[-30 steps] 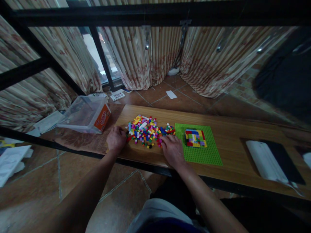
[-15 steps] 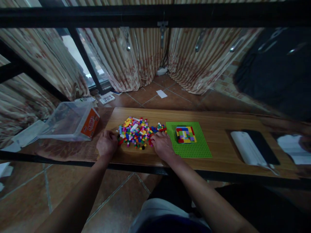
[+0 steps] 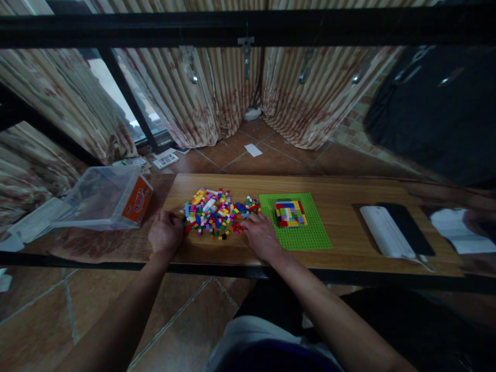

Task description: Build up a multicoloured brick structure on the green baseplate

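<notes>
A heap of small mixed-colour toy bricks [image 3: 211,209] lies on the wooden board. At the heap's left edge rests my left hand [image 3: 166,231], its fingers curled inward; whatever they may hold is hidden. My right hand [image 3: 260,235] reaches into the right side of the heap, fingers stretched out over red and pink bricks, touching them. Just right of it lies a green studded baseplate [image 3: 320,232]. On that plate stands a low, roughly square brick build [image 3: 291,213] with red, blue, yellow and white bricks; neither hand touches it.
Left of the board stands a clear plastic box [image 3: 96,196] with an orange label. To the right lie a white pouch [image 3: 383,232], a dark flat object [image 3: 411,227] and white paper [image 3: 459,227]. A dark-clothed person [image 3: 434,113] is beyond the far right side.
The camera view has turned right, so everything sits further left in the picture. My hands keep their places at the two sides of the heap, with only slight finger movement.
</notes>
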Tool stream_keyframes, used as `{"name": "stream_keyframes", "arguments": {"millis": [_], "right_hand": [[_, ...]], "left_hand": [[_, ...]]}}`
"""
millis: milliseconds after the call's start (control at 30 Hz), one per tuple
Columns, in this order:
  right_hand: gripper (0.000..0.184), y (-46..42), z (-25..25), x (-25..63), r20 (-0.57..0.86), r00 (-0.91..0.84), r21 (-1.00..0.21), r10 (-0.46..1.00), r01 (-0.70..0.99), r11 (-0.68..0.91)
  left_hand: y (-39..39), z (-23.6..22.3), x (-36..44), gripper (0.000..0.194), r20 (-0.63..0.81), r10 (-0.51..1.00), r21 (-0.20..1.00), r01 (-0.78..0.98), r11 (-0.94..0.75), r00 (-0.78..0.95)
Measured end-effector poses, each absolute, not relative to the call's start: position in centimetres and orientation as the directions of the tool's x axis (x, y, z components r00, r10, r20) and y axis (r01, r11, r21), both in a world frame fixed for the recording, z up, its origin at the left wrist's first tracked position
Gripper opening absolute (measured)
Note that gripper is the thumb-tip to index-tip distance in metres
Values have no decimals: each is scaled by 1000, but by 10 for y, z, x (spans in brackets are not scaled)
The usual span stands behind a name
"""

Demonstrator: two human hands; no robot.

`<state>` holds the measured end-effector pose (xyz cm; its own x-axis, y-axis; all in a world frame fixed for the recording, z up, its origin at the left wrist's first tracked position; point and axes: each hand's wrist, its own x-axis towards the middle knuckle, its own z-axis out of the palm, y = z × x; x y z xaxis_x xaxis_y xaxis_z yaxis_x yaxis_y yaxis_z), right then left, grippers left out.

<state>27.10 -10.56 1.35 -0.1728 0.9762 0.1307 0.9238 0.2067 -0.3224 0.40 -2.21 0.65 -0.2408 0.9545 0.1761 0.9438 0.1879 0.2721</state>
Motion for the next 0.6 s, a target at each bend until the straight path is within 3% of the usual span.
{"name": "stream_keyframes", "arguments": {"millis": [200, 400, 500, 600], "right_hand": [[29, -108, 16, 271, 184, -179, -369, 966, 899, 237], [33, -133, 28, 277, 305, 6, -714, 952, 663, 224], [29, -152, 21, 288, 190, 176, -893, 966, 440, 95], [29, -171, 8, 303, -21, 373, -983, 928, 164, -88]], "left_hand": [[-22, 6, 3, 22, 173, 954, 257, 946, 197, -246], [-20, 4, 2, 21, 179, 953, 253, 948, 195, -244], [-21, 6, 3, 22, 160, 956, 250, 947, 204, -248], [-21, 8, 4, 23, 155, 957, 249, 947, 203, -246]]}}
